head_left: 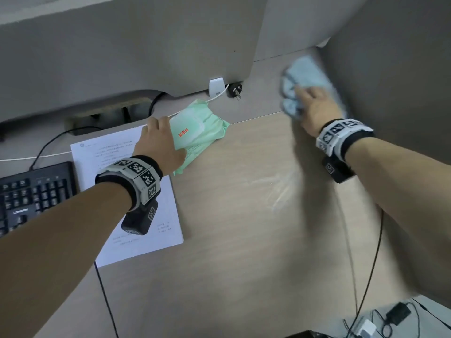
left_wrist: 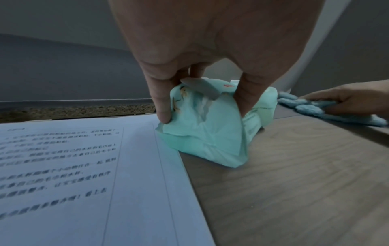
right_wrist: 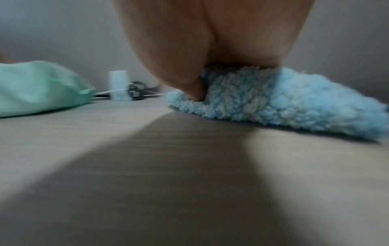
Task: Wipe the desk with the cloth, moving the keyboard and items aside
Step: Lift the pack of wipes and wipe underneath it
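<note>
My left hand (head_left: 158, 142) grips a soft green tissue pack (head_left: 197, 132) from above, thumb on one side and fingers on the other (left_wrist: 206, 133); the pack rests on the desk (head_left: 244, 215) at the sheet's top right corner. At the far right corner, my right hand (head_left: 314, 106) presses flat on a fluffy light-blue cloth (head_left: 305, 74), blurred by motion. In the right wrist view the thumb digs into the cloth (right_wrist: 273, 103). A black keyboard (head_left: 36, 193) lies at the left edge.
A printed paper sheet (head_left: 109, 152) lies between keyboard and pack. A white charger (head_left: 216, 86) and black plug (head_left: 235, 90) sit against the grey partition behind. Another partition walls the right side. A black cable (head_left: 371, 264) hangs over the front right edge.
</note>
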The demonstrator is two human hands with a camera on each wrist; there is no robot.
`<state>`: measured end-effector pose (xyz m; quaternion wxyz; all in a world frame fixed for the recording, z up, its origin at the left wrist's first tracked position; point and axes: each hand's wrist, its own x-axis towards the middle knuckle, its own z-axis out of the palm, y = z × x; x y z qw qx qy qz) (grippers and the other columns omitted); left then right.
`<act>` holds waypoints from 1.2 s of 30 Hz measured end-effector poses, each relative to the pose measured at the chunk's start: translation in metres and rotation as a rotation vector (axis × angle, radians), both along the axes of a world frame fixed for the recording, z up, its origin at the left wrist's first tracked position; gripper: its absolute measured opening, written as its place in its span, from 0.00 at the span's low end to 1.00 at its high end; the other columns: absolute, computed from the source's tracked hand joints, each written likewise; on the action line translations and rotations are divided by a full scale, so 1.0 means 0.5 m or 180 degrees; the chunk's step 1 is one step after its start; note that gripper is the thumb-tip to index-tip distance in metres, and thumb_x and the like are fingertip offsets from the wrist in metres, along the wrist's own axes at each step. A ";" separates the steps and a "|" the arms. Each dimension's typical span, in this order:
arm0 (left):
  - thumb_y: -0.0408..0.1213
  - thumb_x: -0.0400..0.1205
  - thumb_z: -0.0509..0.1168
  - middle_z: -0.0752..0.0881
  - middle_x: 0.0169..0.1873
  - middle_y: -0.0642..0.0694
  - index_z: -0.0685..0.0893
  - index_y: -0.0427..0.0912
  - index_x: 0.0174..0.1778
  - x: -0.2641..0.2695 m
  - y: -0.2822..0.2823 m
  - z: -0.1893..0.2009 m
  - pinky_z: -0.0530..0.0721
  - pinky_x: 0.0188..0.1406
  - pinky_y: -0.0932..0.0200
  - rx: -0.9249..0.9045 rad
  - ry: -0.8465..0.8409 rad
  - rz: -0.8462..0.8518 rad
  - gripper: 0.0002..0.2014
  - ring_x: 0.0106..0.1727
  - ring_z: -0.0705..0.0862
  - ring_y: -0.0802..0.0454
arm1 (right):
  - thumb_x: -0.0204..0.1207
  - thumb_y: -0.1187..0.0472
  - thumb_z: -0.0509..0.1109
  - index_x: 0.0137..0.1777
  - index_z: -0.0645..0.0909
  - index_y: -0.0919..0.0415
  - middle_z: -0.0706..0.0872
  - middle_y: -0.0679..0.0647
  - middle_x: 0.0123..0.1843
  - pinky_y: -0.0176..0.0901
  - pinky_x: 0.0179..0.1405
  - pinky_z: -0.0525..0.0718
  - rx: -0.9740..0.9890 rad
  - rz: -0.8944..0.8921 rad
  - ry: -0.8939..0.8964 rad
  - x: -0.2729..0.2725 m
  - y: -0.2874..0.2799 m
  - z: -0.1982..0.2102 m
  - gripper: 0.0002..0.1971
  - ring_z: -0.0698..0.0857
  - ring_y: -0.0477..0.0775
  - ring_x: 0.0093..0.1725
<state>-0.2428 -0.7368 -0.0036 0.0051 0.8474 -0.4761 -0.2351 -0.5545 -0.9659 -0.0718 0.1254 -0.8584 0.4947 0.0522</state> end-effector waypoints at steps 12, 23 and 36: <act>0.43 0.73 0.70 0.70 0.65 0.35 0.66 0.35 0.71 -0.014 -0.003 0.002 0.80 0.53 0.39 0.0105 -0.0090 0.0034 0.34 0.65 0.74 0.35 | 0.75 0.59 0.69 0.85 0.52 0.49 0.52 0.57 0.87 0.73 0.81 0.51 0.0316 0.1437 0.0196 0.070 0.388 0.015 0.41 0.46 0.67 0.86; 0.39 0.76 0.68 0.70 0.65 0.34 0.63 0.36 0.71 -0.031 0.006 0.007 0.80 0.56 0.36 -0.0097 -0.0074 -0.0072 0.30 0.64 0.74 0.33 | 0.72 0.64 0.68 0.85 0.53 0.49 0.50 0.57 0.87 0.69 0.80 0.56 0.0423 0.0509 0.0341 0.049 0.334 0.025 0.42 0.48 0.68 0.85; 0.37 0.74 0.69 0.70 0.69 0.34 0.63 0.35 0.76 -0.258 -0.152 0.038 0.78 0.63 0.41 -0.0530 0.0174 -0.0800 0.35 0.68 0.72 0.34 | 0.74 0.56 0.69 0.68 0.75 0.57 0.73 0.64 0.65 0.60 0.55 0.81 0.0397 -0.0893 0.0178 -0.190 0.225 0.078 0.21 0.73 0.70 0.63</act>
